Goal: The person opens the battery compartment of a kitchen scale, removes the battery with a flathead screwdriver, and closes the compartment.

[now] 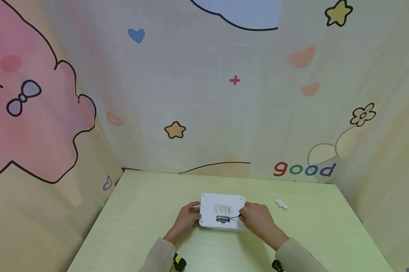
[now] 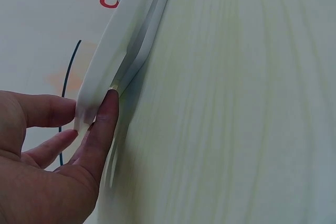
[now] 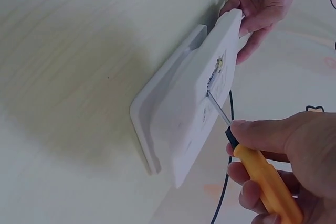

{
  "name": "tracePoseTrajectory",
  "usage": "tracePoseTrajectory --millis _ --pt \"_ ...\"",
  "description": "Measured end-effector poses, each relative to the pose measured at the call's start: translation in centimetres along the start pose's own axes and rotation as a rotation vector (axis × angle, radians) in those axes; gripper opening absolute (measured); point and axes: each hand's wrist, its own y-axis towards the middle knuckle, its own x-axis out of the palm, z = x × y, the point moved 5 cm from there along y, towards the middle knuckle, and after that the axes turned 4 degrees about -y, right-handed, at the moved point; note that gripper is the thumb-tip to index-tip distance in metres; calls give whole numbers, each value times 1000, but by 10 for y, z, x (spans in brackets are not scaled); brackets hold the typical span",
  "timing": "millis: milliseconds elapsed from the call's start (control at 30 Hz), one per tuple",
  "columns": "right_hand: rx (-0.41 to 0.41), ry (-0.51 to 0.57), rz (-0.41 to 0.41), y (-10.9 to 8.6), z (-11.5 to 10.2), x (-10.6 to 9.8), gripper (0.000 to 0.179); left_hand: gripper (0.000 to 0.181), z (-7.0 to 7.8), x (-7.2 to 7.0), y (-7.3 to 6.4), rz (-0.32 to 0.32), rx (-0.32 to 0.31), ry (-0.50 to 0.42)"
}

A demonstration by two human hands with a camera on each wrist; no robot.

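Observation:
A flat white device [image 1: 209, 209], much like a kitchen scale, is held tilted with its underside up. A thinner plate shows beneath its body in the right wrist view. My left hand [image 1: 185, 219] grips its left edge, thumb on one face and fingers around the rim [image 2: 89, 98]. Within the uncovered compartment lies a blue and yellow battery [image 1: 221, 218]; whether there is more than one I cannot tell. My right hand [image 1: 259, 219] holds a screwdriver [image 3: 268, 182] by its yellow-orange handle. The metal shaft [image 3: 219, 107] reaches to the compartment's right end.
A small white battery cover [image 1: 281, 204] lies on the pale table [image 1: 313, 230], right of the device. Small black objects [image 1: 179, 262] are by both sleeves. A printed curtain [image 1: 204, 94] hangs behind the table and along its sides.

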Motion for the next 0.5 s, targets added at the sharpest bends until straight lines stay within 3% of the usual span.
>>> tracePoseTrajectory --millis 233,500 --pt "-30 -29 -32 5 -6 -3 12 54 -3 0 1 5 -3 5" --pt "-97 -142 -9 10 -14 -7 16 54 -3 -1 1 1 3 -16"
